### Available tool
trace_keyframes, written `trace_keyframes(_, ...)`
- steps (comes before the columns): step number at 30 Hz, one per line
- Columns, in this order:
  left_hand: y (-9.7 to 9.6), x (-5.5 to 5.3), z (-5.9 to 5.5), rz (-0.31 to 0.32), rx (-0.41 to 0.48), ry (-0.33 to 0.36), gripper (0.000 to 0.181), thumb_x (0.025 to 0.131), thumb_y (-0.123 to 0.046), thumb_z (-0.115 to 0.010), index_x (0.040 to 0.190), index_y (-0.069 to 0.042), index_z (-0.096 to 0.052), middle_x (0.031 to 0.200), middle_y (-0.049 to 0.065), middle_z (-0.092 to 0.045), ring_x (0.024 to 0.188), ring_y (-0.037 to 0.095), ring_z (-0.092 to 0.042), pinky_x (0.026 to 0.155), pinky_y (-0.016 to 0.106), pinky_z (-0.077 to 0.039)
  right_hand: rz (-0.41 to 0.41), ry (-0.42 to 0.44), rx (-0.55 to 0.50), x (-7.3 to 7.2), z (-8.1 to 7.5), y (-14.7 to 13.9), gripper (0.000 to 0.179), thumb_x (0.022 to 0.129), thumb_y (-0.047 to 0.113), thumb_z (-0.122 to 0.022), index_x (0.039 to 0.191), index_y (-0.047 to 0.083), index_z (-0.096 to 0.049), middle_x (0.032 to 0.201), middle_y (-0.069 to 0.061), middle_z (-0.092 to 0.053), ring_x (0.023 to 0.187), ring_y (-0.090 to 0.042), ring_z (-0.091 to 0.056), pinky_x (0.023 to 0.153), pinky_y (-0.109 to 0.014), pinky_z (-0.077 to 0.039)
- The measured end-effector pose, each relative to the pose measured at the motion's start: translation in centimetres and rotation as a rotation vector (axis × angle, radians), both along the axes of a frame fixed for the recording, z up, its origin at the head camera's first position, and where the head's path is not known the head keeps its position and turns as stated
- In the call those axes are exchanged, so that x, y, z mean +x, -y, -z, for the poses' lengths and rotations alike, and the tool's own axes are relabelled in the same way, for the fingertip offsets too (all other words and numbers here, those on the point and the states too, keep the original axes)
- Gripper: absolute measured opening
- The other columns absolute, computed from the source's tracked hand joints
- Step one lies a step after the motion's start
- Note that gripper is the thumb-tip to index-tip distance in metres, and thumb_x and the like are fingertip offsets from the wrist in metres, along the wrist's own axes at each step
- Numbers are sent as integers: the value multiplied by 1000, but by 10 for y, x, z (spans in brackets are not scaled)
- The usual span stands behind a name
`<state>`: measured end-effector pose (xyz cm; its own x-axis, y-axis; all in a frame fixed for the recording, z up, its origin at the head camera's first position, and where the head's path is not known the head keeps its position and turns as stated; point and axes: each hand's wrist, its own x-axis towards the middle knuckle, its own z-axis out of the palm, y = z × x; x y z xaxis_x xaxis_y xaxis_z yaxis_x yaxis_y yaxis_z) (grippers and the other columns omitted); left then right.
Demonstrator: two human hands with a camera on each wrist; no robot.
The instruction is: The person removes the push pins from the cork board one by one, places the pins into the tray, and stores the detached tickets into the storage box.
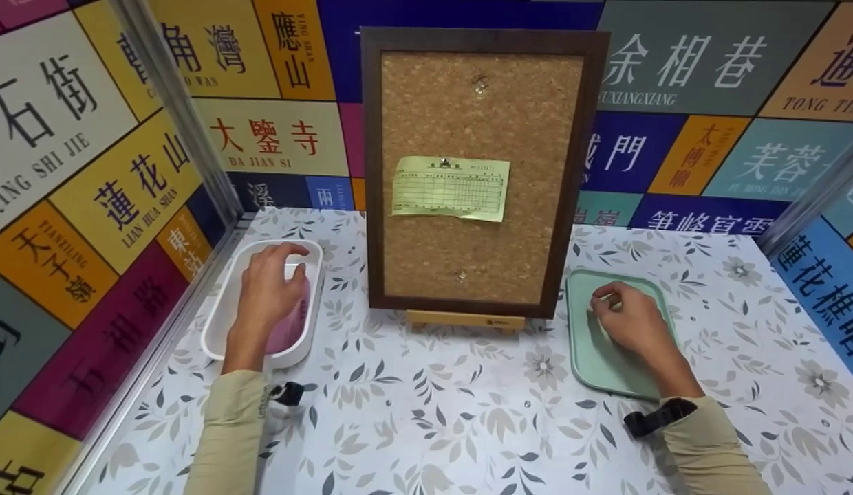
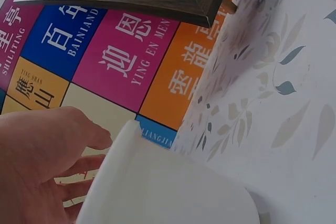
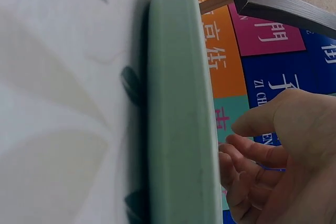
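One clip (image 1: 445, 163) seemingly secures the yellow slip (image 1: 450, 194) on the corkboard (image 1: 426, 265). Flanking it, presumably for reach: the white bin (image 2: 173, 187) under relaxed, open fingers of the left hand (image 1: 270, 289); the green tray (image 1: 591, 354) under curled fingers of the right hand (image 1: 631, 320), any grip unclear.

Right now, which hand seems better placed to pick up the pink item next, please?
Probably the left hand: it is at the white container with the pink item; the right hand is at the green tray, on the other side of the corkboard.
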<state>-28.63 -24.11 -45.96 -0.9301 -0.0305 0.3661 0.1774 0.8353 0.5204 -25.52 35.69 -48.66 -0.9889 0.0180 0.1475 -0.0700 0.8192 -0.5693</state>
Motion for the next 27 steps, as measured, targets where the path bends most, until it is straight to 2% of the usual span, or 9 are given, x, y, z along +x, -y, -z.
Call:
trace_keyframes(6,-5,1,-3,-5,-2,19,29,105,-17,-64,132,-11,-71,141,20,-68,132,48,-59,113,66,-44,14,-42,-14,0,0,4,23,103,21,-67,120,7,-74,102,-14,-80,84,-17,-73,77,-31,-50)
trace_keyframes(15,-15,2,-11,17,12,-15,27,105,-16,-64,131,-11,-71,139,17,-70,135,44,-61,118,60,-44,1,-116,-42,-1,-7,9,26,107,27,-65,121,6,-73,107,-15,-80,97,-33,-76,87,-40,-51)
trace_keyframes(17,-20,4,-15,22,21,-28,27,105,-17,-64,131,-11,-70,140,16,-70,137,43,-60,120,60,-44,-4,-131,-47,-1,-9,12,28,108,29,-65,122,6,-73,110,-16,-80,101,-34,-76,86,-36,-52)
trace_keyframes(21,-31,7,-20,29,30,-63,27,105,-18,-65,131,-12,-71,141,15,-69,138,40,-60,119,58,-45,-18,-153,-65,0,-13,18,31,108,31,-66,124,6,-73,113,-15,-80,106,-32,-75,81,-20,-53)
trace_keyframes(27,-48,12,-27,15,59,-87,24,105,-18,-66,129,-18,-72,131,9,-70,123,32,-66,105,53,-54,-28,-229,-98,3,-20,28,29,107,28,-67,123,5,-73,114,-13,-80,104,-28,-75,79,-8,-48)
